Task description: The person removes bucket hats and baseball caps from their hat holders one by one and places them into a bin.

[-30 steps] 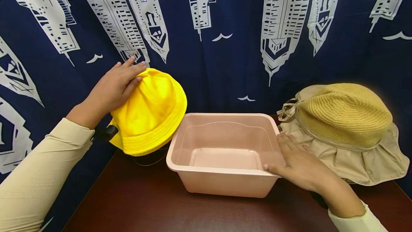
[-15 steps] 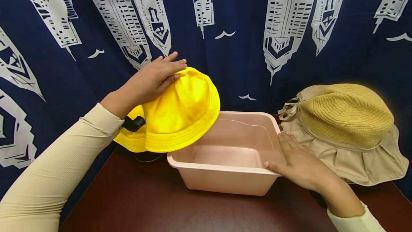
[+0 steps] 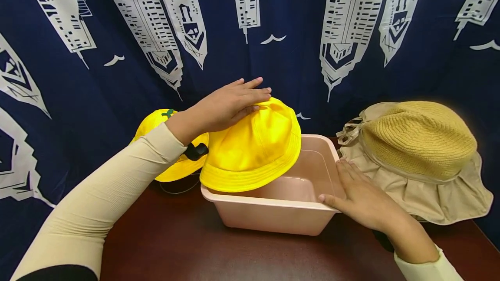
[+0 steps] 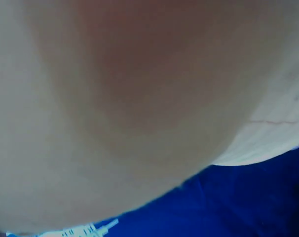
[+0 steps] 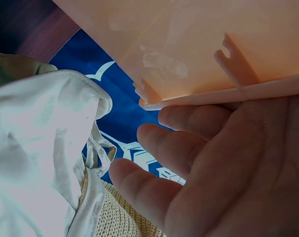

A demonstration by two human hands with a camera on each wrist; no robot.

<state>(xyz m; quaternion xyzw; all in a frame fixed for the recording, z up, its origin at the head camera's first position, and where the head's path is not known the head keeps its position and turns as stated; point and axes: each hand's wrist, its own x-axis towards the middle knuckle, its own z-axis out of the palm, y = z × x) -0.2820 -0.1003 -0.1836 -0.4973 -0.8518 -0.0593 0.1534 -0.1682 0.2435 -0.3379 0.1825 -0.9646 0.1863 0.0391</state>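
Observation:
My left hand (image 3: 228, 105) holds a yellow bucket hat (image 3: 250, 151) by the top of its crown. Brim down and tilted, the hat hangs over the left half of a pink plastic basin (image 3: 269, 218). Whether its brim touches the rim I cannot tell. Out to the right, my right hand (image 3: 367, 196) rests on the basin's right rim near the front corner, fingers along the side, thumb at the front edge. In the right wrist view its relaxed fingers (image 5: 176, 148) lie under the rim's outer edge. The left wrist view is mostly a blurred close surface.
A second yellow hat (image 3: 181, 170) with a green mark stands left of the basin, partly behind my left forearm. A straw hat (image 3: 419, 138) with a beige cloth brim sits at the right. Behind the brown table (image 3: 234, 257) hangs a navy patterned curtain (image 3: 285, 73).
My left hand has carried the yellow bucket hat rightward from the left side to over the basin, uncovering the second yellow hat. My right hand has stayed on the rim.

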